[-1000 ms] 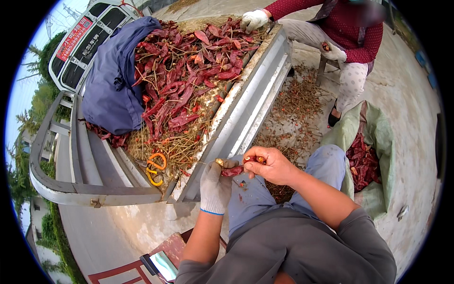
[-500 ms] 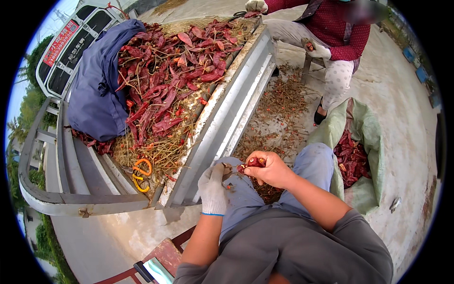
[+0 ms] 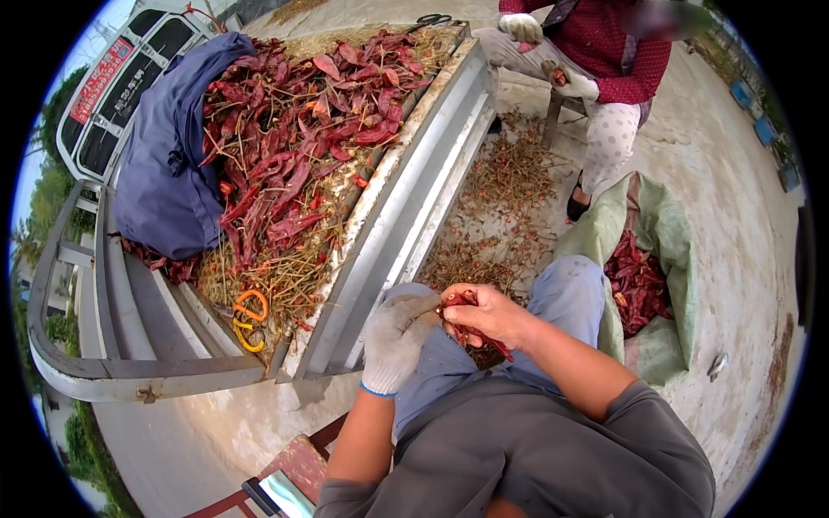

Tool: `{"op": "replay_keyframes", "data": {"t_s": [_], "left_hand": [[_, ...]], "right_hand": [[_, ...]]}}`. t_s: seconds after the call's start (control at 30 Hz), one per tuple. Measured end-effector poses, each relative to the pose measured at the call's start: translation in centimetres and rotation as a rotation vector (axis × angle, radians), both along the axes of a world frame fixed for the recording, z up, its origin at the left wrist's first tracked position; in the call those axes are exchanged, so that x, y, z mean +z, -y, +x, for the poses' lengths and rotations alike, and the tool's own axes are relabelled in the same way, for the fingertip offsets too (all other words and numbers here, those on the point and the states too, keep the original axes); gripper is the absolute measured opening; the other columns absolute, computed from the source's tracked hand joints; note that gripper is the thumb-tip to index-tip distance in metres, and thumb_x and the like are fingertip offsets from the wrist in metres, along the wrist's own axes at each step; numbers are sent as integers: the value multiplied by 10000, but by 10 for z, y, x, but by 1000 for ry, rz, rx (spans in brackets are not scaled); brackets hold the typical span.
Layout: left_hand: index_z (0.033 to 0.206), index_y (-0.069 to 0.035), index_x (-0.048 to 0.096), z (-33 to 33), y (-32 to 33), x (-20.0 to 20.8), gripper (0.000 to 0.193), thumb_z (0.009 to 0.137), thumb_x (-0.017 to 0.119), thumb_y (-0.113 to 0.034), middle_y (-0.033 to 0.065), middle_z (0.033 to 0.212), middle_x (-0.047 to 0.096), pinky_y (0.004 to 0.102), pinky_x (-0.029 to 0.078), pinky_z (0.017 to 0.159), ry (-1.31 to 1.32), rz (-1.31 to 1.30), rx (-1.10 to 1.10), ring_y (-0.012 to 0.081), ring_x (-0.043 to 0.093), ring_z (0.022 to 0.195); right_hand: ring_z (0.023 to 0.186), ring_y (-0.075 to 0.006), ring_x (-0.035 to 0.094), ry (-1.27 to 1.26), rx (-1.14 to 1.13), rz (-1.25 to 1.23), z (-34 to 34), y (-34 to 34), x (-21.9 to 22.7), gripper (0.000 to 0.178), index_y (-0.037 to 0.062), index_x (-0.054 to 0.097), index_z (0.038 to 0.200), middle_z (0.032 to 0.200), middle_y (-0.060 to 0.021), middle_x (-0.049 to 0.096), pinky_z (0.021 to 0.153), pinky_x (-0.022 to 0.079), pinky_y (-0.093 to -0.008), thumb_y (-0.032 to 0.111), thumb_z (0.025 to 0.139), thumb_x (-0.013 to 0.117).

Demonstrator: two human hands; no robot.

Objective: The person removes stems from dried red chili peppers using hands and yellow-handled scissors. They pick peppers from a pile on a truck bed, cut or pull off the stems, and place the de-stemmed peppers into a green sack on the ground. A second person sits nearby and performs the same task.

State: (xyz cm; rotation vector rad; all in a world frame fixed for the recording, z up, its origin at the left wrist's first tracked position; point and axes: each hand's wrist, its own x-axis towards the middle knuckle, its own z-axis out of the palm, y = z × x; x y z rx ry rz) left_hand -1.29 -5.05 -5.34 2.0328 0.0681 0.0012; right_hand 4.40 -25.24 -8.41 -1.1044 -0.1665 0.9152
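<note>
My bare right hand [image 3: 496, 315] is closed around a few dried red chilies [image 3: 477, 335], whose tips poke out below its fingers. Against their top ends rest the fingers of my left hand [image 3: 401, 337], which wears a white knitted glove soiled with grey. That hand is closed, and whatever its fingertips pinch is hidden. Both hands meet above my lap, beside the truck bed. A large heap of dried red chilies [image 3: 294, 155] lies on the bed, with loose stems [image 3: 276, 298] along its near end.
A green woven sack [image 3: 669, 345] holding dried chilies stands by my right knee. Stems litter the ground [image 3: 509, 194] ahead. Orange-and-yellow-handled scissors [image 3: 249, 319] lie on the bed's corner; blue cloth [image 3: 168, 190] covers its left side. Opposite sits a person in red [image 3: 596, 52], gloved hands holding chilies.
My left hand has come up against the chilies in my right hand, closing the small gap between them. The other person's hand has left the truck bed edge and moved above their lap.
</note>
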Motion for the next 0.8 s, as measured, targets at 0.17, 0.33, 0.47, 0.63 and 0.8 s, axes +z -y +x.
{"op": "replay_keyframes", "data": {"t_s": [0.17, 0.33, 0.47, 0.63, 0.8], "left_hand": [[1021, 20, 798, 1, -3, 15, 204, 920, 677, -110, 172, 937, 761, 386, 558, 806, 72, 275, -133, 276, 730, 900], [1011, 44, 759, -14, -2, -22, 172, 959, 632, -60, 107, 872, 708, 366, 541, 754, -255, -784, 125, 195, 684, 811], [1057, 58, 709, -18, 2, -43, 167, 955, 612, -34, 97, 878, 699, 361, 536, 740, -308, -1310, 107, 180, 674, 780], [1132, -14, 723, -16, 10, -51, 209, 954, 673, -110, 105, 932, 749, 411, 564, 799, -284, -983, 131, 258, 715, 847], [1178, -54, 767, 8, 5, 6, 277, 917, 696, -113, 152, 1007, 777, 453, 583, 850, 303, 659, -72, 370, 739, 921]], "right_hand": [[653, -80, 558, 337, 153, -240, 4, 1, 17, 262, 45, 656, 1008, 761, 11, 609, 582, 476, -286, 281, 1002, 771], [646, -69, 557, 457, 158, -194, 5, -1, 11, 222, 47, 656, 970, 725, 24, 611, 582, 478, -287, 238, 1011, 761], [674, -69, 570, 313, 129, -85, 0, 2, 8, 183, 54, 680, 987, 752, 20, 616, 601, 489, -276, 224, 1027, 736], [680, -57, 574, 194, 56, -66, -3, 13, 12, 120, 65, 705, 1045, 784, 21, 636, 585, 492, -249, 182, 1025, 717], [731, -93, 625, 433, -305, -337, 13, 98, 8, 163, 37, 689, 1108, 852, -2, 668, 647, 525, -264, 128, 977, 719]]}}
